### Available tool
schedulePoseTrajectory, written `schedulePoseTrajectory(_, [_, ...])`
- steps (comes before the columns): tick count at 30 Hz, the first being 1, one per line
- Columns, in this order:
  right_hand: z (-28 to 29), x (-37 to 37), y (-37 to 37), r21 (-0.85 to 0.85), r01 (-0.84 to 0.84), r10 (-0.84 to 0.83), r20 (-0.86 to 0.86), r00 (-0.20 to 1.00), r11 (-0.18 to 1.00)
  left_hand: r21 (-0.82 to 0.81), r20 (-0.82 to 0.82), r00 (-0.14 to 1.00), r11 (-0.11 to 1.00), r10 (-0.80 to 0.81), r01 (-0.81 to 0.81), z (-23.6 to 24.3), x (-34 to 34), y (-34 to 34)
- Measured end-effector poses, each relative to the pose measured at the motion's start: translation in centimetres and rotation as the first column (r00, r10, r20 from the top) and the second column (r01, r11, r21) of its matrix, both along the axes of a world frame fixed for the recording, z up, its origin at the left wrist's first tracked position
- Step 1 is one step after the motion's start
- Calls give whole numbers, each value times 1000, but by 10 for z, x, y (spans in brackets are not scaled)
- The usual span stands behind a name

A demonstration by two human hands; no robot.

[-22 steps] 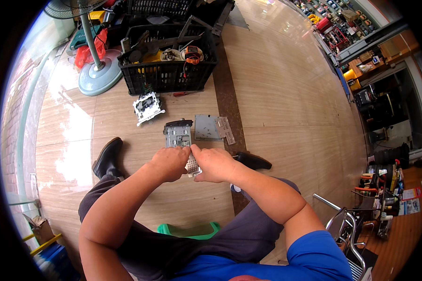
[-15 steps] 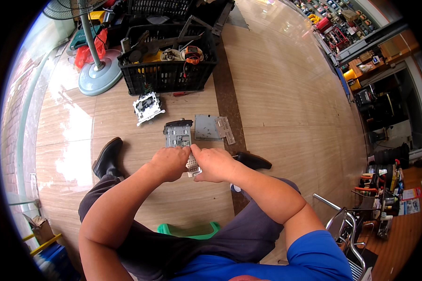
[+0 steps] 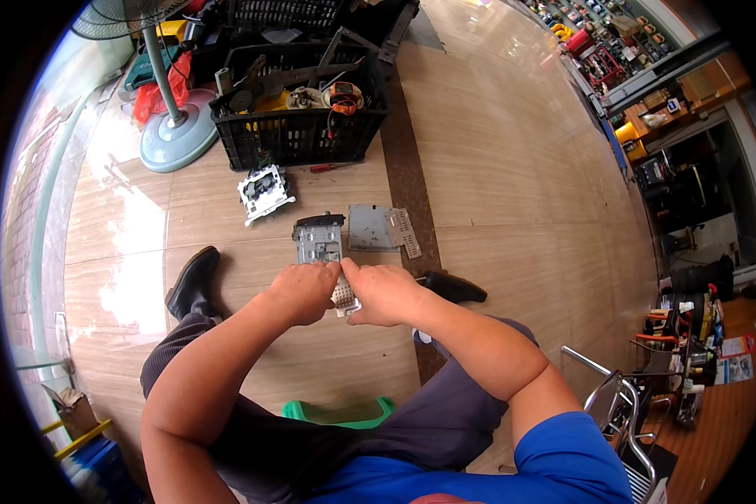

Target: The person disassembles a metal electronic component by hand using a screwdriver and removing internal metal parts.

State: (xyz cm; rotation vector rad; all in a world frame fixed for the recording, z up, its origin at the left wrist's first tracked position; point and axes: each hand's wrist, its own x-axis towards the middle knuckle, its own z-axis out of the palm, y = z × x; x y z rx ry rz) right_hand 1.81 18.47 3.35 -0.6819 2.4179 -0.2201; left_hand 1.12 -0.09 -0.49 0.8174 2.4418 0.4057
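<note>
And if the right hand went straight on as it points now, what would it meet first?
The right hand would probably meet the left hand, beside it at the metal unit; depth is unclear.

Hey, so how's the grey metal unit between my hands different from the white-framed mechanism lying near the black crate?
Colour: the grey metal unit has a black end, while the white-framed mechanism is white around dark parts.
Contact: your left hand and right hand hold the unit; the mechanism lies untouched on the floor.
Cover: hands partly hide the unit; none hide the mechanism.
Both have some dark parts.
</note>
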Motion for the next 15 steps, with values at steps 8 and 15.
schedulePoseTrajectory(8, [-1, -1, 1, 6, -4, 4, 7, 1000, 1000, 2, -11, 1000, 1000, -18, 18, -1, 0, 0])
schedulePoseTrajectory(15, [5, -1, -1, 25, -16, 16, 6, 1000, 1000, 2, -14, 1000, 1000, -4, 4, -6, 0, 0])
